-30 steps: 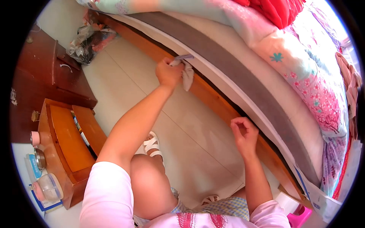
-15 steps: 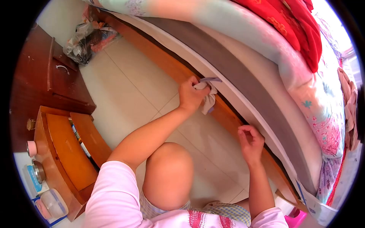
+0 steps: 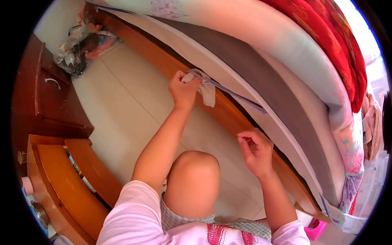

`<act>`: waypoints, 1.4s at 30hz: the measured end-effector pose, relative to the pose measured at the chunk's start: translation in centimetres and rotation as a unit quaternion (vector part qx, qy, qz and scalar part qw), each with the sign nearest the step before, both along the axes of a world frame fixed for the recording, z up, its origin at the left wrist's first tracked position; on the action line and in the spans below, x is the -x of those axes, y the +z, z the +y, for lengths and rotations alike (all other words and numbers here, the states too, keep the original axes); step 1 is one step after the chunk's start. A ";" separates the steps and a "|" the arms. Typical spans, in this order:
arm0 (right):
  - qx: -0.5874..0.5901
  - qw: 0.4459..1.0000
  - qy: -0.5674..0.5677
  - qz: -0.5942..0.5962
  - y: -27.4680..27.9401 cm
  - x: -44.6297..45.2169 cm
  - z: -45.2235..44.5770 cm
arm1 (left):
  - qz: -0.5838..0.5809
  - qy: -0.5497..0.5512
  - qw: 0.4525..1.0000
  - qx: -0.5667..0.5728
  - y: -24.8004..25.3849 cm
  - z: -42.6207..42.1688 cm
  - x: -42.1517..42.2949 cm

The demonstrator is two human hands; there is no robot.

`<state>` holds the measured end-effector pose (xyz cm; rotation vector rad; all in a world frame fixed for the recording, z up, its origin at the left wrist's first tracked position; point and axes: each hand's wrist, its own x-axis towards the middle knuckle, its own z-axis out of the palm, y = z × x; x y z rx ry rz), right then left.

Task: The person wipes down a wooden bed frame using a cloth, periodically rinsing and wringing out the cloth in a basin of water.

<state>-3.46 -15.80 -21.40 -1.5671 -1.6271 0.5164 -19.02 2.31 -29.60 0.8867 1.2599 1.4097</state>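
Left hand (image 3: 182,90) grips cloth (image 3: 208,94) hanging before the rail (image 3: 226,110); blue strip (image 3: 241,98) extends from it along the mattress (image 3: 245,61). Right hand (image 3: 259,153) curled near rail; I cannot tell whether it pinches anything.

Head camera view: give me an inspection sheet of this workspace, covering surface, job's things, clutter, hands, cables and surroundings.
Surface: orange-brown wooden bed rail below a pale mattress with a grey band; pale tiled floor beside it.
Job's things: crumpled pale grey cloth; thin blue-grey strip along the mattress side, its link to the cloth unclear.
Clutter: heap of clear and dark plastic bags on the floor.
Hands: left hand grips the cloth; right hand curled, no object visible in it.
Cables: nothing seen.
Surroundings: orange-brown wooden cabinet, dark red-brown wooden cabinet, pale flowered quilt, bright red fabric.
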 end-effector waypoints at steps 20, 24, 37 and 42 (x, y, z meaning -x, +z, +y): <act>-0.025 0.997 0.075 0.006 -1.2 3.8 6.5 | 0.161 -0.002 0.937 -0.310 -1.2 -1.2 -0.2; -0.066 0.994 0.082 -0.026 -0.7 3.9 7.3 | 0.191 0.054 0.959 -0.204 -0.7 0.3 0.8; -0.035 0.996 0.078 -0.003 -1.2 5.1 8.4 | 0.176 0.040 0.934 -0.308 -1.4 0.9 2.2; -0.008 0.998 0.066 0.002 -1.0 5.6 9.1 | -0.048 0.079 0.986 -0.142 -2.0 3.2 1.9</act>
